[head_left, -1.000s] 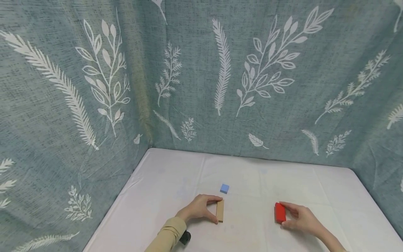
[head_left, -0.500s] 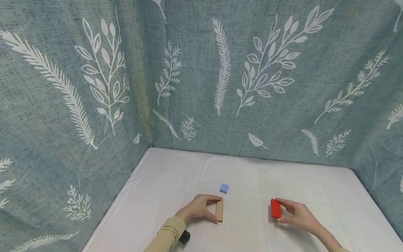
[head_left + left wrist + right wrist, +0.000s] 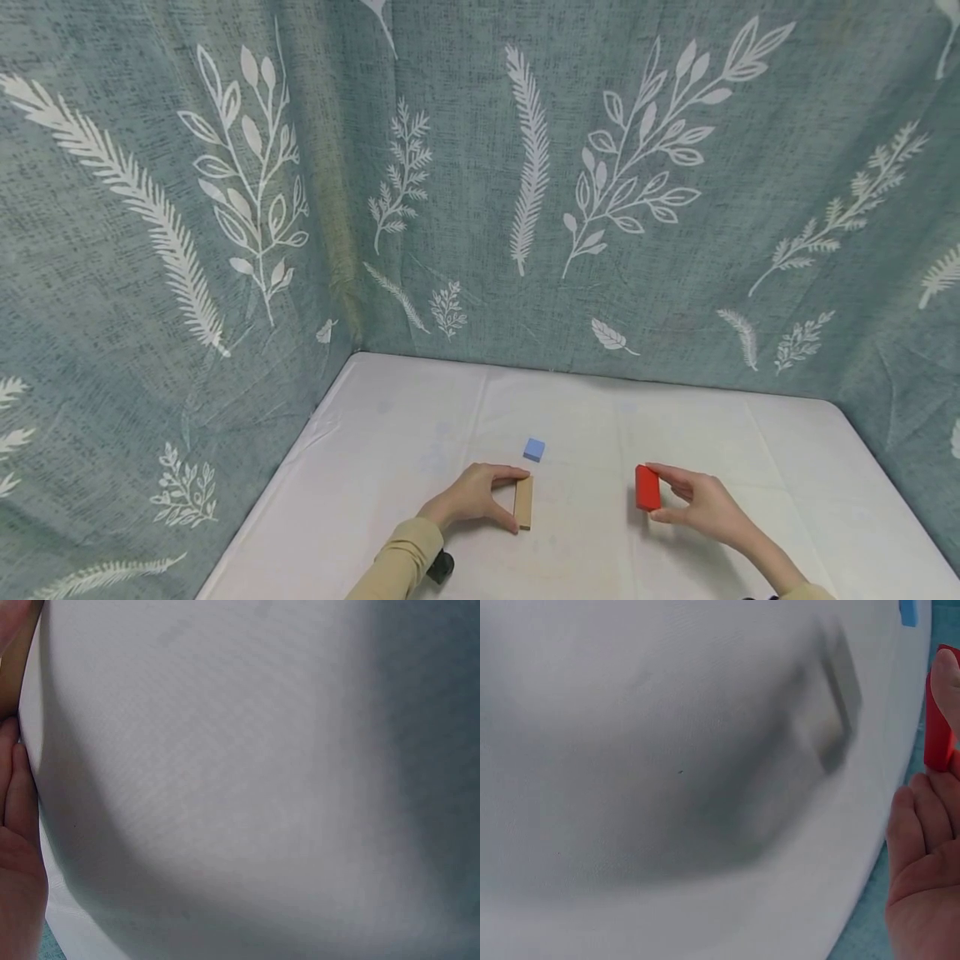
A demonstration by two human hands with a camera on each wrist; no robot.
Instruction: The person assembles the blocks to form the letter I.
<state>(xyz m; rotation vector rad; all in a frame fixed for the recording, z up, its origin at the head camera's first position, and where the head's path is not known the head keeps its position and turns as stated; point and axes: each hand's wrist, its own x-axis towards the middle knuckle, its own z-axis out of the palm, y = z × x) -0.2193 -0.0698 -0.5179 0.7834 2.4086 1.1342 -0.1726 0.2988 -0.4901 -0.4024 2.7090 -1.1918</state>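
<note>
- Red block (image 3: 648,488): held up over the white tabletop (image 3: 585,417), right of centre in the head view, long side running roughly away from the person; shadow falls on the cloth beneath.
- R hand (image 3: 705,502): pinches red block by its two ends, thumb at near end, fingertips at far end, gap betw. them set by the block's length. R wrist view has same grip at its right edge, thumb pad on the red, other fingers just below.
- Tan block (image 3: 523,503): flat, narrow, on tabletop, left of red block & well apart from it, long side also running away from the person.
- L hand (image 3: 476,493): spans tan block end to end, thumb at near end, fingertips at far end, palm side facing it w/ a gap betw. L wrist view is blurry & cut off at the edge, but strip betw. thumb & fingers there is prob. the tan block.
- Blue block (image 3: 534,450): small, on tabletop just beyond far end of tan block, near L hand fingertips, not touching.
- Black device (image 3: 442,567): by the L wrist, beside the beige sleeve (image 3: 405,554).
- Curtain (image 3: 465,167): blue-green, white leaf print, behind tabletop & round its sides.
</note>
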